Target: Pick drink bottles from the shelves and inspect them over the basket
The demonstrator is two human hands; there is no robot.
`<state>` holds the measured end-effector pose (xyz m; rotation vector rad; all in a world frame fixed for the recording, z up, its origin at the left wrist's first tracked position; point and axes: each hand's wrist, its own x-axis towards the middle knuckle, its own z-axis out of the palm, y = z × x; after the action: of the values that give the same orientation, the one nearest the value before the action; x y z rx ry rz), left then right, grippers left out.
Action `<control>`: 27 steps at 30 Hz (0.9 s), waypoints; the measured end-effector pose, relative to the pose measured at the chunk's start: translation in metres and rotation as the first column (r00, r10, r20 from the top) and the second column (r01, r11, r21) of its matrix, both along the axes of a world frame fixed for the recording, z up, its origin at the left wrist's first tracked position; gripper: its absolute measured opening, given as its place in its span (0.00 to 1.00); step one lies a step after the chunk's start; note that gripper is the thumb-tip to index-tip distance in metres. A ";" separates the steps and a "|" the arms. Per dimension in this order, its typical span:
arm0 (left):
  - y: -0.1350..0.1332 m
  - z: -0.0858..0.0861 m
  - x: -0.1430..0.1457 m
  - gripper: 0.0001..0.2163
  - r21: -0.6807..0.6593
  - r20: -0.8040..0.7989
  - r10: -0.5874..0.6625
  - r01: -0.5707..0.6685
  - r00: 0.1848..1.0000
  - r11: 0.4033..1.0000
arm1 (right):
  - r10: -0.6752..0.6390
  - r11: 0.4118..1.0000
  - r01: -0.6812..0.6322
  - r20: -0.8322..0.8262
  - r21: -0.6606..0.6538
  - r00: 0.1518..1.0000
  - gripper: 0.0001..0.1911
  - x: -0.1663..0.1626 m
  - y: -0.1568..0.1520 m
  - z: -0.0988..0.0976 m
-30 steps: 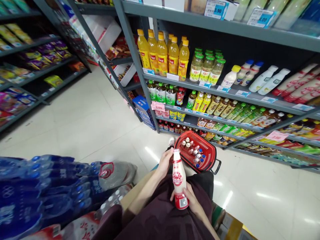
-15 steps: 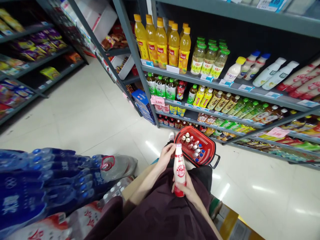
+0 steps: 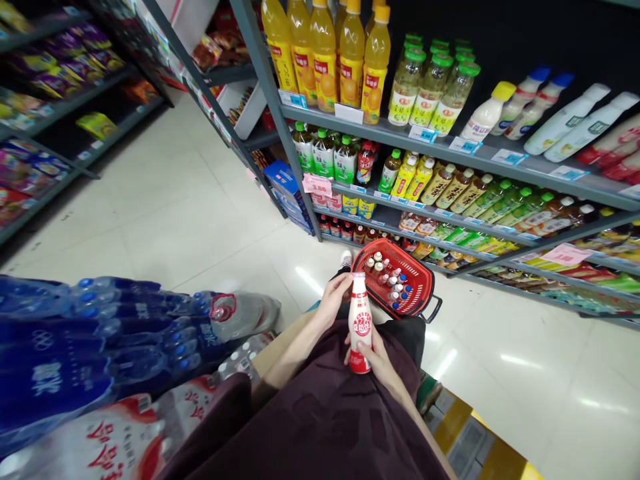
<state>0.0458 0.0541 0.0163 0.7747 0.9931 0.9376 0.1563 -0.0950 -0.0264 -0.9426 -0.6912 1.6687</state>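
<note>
In front of my lap, a white drink bottle (image 3: pixel 361 320) with red print and a red base stands nearly upright. My right hand (image 3: pixel 376 357) is wrapped round its lower part. At the top, my left hand (image 3: pixel 336 297) is closed with its fingertips at the pale pink cap; some of the fingers are hidden behind the neck. Just beyond the hands, a red shopping basket (image 3: pixel 425 283) rests on the floor with several small bottles upright in it, some capped white, others blue or pink.
Drink shelves (image 3: pixel 370 127) stand ahead, carrying orange juice bottles (image 3: pixel 323 57) and several other drinks. Wrapped packs of bottled water (image 3: pixel 55 373) are stacked to my left. A taped carton (image 3: pixel 465 433) lies at lower right. Snack shelves (image 3: pixel 60 137) are at far left.
The view has shifted slightly, so the near shelf sits higher and looks larger. Both hands and the bottle appear a little higher in the picture, with much the same hold.
</note>
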 end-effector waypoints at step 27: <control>0.010 0.000 0.001 0.16 0.167 0.162 -0.164 0.137 0.973 0.976 | 0.044 0.999 -0.043 0.077 -0.016 0.996 0.24 0.001 0.001 -0.004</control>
<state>0.0466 0.0645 0.0166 0.8696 0.7036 0.9408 0.1577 -0.0942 -0.0302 -1.0131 -0.7580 1.6840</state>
